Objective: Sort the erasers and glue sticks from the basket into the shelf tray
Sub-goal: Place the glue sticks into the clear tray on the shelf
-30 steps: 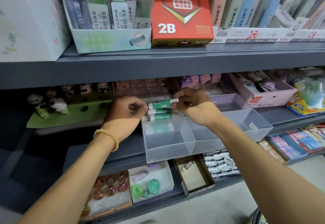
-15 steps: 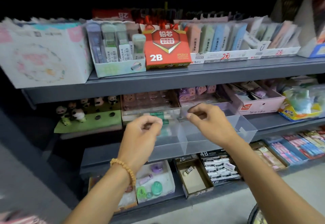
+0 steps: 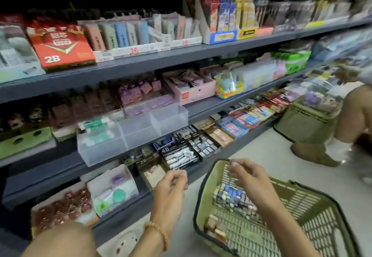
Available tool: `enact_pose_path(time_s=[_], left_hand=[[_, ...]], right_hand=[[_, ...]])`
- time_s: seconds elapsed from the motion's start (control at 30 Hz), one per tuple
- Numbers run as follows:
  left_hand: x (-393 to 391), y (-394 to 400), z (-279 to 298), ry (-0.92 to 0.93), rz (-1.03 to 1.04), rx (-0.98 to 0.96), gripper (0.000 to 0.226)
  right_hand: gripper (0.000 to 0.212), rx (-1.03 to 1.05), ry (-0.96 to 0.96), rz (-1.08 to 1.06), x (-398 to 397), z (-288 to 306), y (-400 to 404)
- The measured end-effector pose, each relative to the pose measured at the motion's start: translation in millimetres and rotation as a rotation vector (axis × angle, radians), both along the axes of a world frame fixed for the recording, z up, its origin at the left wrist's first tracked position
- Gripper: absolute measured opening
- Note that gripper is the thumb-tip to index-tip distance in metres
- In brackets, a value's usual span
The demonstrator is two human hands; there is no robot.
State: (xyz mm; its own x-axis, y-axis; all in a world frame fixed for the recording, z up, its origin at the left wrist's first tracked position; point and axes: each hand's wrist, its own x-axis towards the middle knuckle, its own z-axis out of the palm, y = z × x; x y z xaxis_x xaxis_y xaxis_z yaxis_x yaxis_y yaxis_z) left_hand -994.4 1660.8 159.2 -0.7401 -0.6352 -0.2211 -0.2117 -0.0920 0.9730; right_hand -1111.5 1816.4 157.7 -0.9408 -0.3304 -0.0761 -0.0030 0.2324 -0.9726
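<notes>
A clear plastic shelf tray (image 3: 104, 152) with three compartments stands on the middle shelf. Green-and-white glue sticks (image 3: 94, 124) lie stacked in its left compartment; the other two compartments look bare. A green mesh basket (image 3: 298, 212) sits on the floor at lower right, holding several small blue-and-white erasers (image 3: 229, 194) and some tan ones (image 3: 213, 226). My left hand (image 3: 171, 188) hovers just left of the basket with fingers loosely curled and nothing in it. My right hand (image 3: 249, 178) is over the basket's near rim, fingers bent, holding nothing.
Grey shelves carry a red 2B lead box (image 3: 60, 47), eraser displays and pencil-lead boxes (image 3: 179, 154). A second green basket (image 3: 304, 123) stands on the floor at right, next to another person's leg and shoe (image 3: 316, 154).
Both hands let go of the glue stick at the tray and dropped down to the basket. My view swung right and down, bringing the basket into sight.
</notes>
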Motion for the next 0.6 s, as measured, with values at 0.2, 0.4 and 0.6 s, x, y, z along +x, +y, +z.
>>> enact_pose_path(time_s=[0.2, 0.4, 0.6], left_hand=[[-11.3, 72.4, -50.0, -0.144, -0.226, -0.003, 0.014], [-37.6, 112.6, -99.0, -0.218, -0.35, -0.005, 0.016], [-93.2, 123.1, -157.1, -0.312, -0.356, -0.026, 0.02]], right_hand=[[0.016, 0.003, -0.136, -0.264, 18.5, -45.3, 102.3], [0.018, 0.009, -0.268, -0.43, 15.5, -91.9, 156.6], [0.023, 0.123, -0.344, -0.436, -26.0, -159.8, 164.1]])
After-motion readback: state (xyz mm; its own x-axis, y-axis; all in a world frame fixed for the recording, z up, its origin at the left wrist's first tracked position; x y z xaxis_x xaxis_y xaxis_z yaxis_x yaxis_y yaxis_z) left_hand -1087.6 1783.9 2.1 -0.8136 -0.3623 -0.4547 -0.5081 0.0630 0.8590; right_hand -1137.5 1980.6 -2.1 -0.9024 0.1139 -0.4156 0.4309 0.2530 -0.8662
